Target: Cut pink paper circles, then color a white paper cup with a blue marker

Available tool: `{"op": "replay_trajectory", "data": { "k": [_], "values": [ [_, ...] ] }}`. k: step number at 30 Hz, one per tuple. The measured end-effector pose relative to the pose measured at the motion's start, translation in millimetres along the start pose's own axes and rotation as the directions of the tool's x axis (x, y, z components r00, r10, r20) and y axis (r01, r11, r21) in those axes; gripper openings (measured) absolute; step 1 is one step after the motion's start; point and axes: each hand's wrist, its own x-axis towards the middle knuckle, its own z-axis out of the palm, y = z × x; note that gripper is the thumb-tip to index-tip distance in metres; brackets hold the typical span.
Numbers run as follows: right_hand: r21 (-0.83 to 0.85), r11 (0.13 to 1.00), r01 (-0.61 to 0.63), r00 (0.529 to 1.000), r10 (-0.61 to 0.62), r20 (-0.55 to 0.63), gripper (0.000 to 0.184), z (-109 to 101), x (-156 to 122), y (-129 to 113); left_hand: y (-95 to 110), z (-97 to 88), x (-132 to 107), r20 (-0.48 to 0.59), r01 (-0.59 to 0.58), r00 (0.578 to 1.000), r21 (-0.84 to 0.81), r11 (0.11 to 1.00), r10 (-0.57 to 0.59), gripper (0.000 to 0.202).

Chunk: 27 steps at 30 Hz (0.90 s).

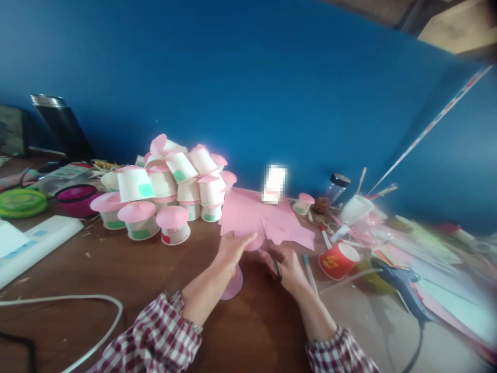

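My left hand point(232, 250) grips a round pink paper piece point(234, 284), fingers closed over its upper edge. My right hand point(286, 267) is closed on the handles of a pair of scissors point(271, 248), whose blades point up and away toward the pink paper. Both hands hover over the brown table point(116, 280), just in front of loose pink paper sheets point(267, 220). Both wrists show red-and-white checked sleeves.
A pile of white paper cups with pink lids point(171, 191) stands at the left. A red paper cup point(338, 260), pens, a glue gun point(404, 290) and a jar point(330, 194) lie at the right. A white cable point(97, 311), bowls point(77, 199) and a blue wall point(248, 93) surround.
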Motion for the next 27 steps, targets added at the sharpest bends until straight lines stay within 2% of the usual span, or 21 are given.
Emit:
{"op": "replay_trajectory", "data": {
  "k": [4, 12, 17, 22, 27],
  "values": [
    [0.018, 1.000, -0.007, 1.000, 0.007, -0.004, 0.025, 0.7, -0.3, 1.4, -0.3, -1.8, -0.4, 0.001, -0.004, 1.000, 0.022, 1.000, 0.004, 0.042],
    [0.084, 0.995, -0.052, 0.999, 0.052, 0.009, 0.023, 1.4, -0.6, 2.4, -4.7, -6.0, 1.5, 0.105, -0.038, 0.994, 0.068, 0.997, 0.031, 0.041],
    [0.074, 0.996, -0.042, 0.999, 0.041, 0.014, 0.023, 1.0, -0.8, 2.9, -5.7, -5.8, 3.6, 0.081, -0.023, 0.997, 0.092, 0.995, 0.016, 0.040],
    [0.060, 0.998, -0.033, 0.999, 0.032, 0.019, 0.022, 0.4, -0.7, 3.3, -8.4, -7.4, 5.5, 0.092, -0.059, 0.994, 0.091, 0.994, 0.051, 0.042],
    [0.035, 0.999, -0.015, 1.000, 0.014, 0.016, 0.020, 0.1, -0.4, 2.4, -8.8, -5.7, 8.3, 0.052, -0.019, 0.999, 0.050, 0.999, 0.016, 0.044]
  ]
}}
